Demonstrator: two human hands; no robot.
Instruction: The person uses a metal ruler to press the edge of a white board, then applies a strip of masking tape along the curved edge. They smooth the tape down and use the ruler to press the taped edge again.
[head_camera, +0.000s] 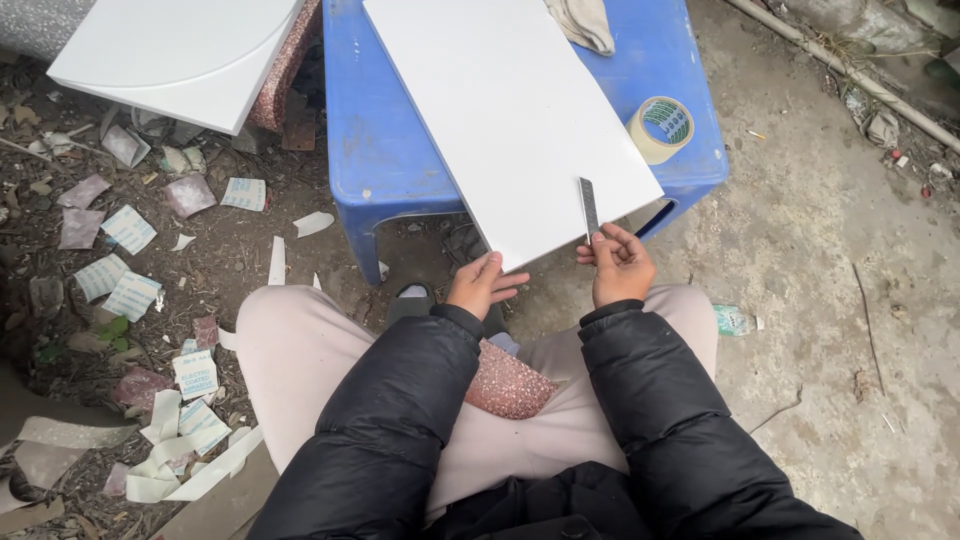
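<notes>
white panel (510, 110) top cut off; right hand (618, 268) pinches blade (589, 207).

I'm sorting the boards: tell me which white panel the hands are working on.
The flat rectangular white panel on the blue stool, gripped by the left hand; the other white panel, curved-edged, lies untouched upper left.

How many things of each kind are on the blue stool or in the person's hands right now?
White boards: 1, the white board lying on the blue stool, its near edge held by the left hand
Tape rolls: 1, the tape roll
Cloths: 1, the cloth
Blades: 1, the thin blade in the right hand
Total: 4
</notes>
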